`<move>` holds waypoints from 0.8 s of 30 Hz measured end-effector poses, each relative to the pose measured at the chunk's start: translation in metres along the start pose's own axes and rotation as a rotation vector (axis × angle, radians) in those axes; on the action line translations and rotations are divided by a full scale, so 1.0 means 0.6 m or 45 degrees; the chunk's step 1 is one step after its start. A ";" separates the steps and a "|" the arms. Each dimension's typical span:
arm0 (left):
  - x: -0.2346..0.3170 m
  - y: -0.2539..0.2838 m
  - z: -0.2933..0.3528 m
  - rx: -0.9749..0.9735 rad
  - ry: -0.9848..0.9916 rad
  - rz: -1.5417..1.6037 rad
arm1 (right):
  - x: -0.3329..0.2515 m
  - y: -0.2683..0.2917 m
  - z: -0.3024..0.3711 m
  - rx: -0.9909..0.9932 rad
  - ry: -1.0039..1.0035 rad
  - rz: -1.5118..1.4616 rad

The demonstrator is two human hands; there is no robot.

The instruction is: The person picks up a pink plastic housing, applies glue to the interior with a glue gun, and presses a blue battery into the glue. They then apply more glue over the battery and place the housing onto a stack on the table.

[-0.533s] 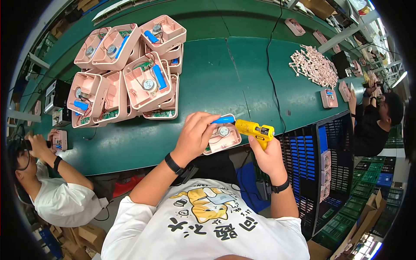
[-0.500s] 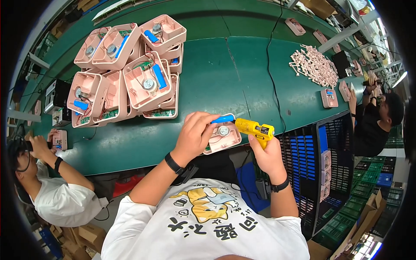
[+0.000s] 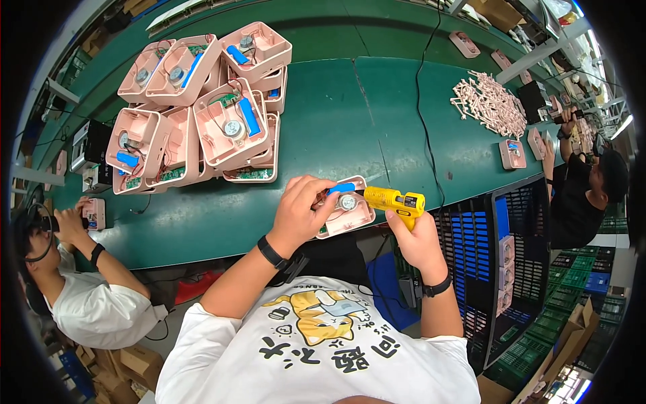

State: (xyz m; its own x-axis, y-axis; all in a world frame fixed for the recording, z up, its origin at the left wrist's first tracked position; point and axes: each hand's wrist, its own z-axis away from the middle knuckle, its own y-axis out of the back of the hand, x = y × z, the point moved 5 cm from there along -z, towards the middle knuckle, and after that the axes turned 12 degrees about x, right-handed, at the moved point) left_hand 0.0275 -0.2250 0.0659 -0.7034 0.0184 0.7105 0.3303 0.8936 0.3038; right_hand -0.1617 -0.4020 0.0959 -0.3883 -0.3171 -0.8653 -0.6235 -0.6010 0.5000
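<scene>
At the near edge of the green bench, a pink plastic housing (image 3: pixel 362 216) is in front of me, with a round silver motor-like part (image 3: pixel 347 203) inside. My left hand (image 3: pixel 303 205) pinches a blue cylindrical battery (image 3: pixel 342 188) between thumb and fingers, at the housing's far side. The fingers hide the housing's left part. In my right hand (image 3: pixel 418 240) is a yellow glue gun (image 3: pixel 393 200), gripped by its handle. Its dark nozzle points left, close to the battery's right end; whether they touch, I cannot tell.
Stacked pink housings (image 3: pixel 232 128) with batteries and wires stand at the left of the bench (image 3: pixel 323 114). A pile of small pink parts (image 3: pixel 488 104) lies far right. A black cable (image 3: pixel 418 101) crosses the bench. Crates (image 3: pixel 464 249) stand at right. Co-workers sit on both sides.
My left hand has brought the blue battery slightly down and left, closer into the housing. My right hand and the glue gun have barely moved.
</scene>
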 end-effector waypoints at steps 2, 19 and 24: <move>0.002 0.001 -0.002 -0.008 -0.035 -0.010 | 0.000 0.005 -0.002 -0.011 -0.005 0.003; -0.023 0.006 -0.001 -0.149 0.386 -0.270 | 0.023 -0.005 -0.035 -0.092 -0.064 -0.117; -0.048 -0.002 -0.003 -0.417 0.557 -0.277 | 0.012 -0.002 -0.034 -0.067 0.127 -0.020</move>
State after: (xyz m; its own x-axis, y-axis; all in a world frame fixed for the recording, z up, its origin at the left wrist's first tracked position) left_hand 0.0487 -0.2278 0.0461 -0.4748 -0.3990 0.7844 0.4333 0.6698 0.6030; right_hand -0.1500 -0.4185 0.0881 -0.3077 -0.3772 -0.8735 -0.5914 -0.6433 0.4861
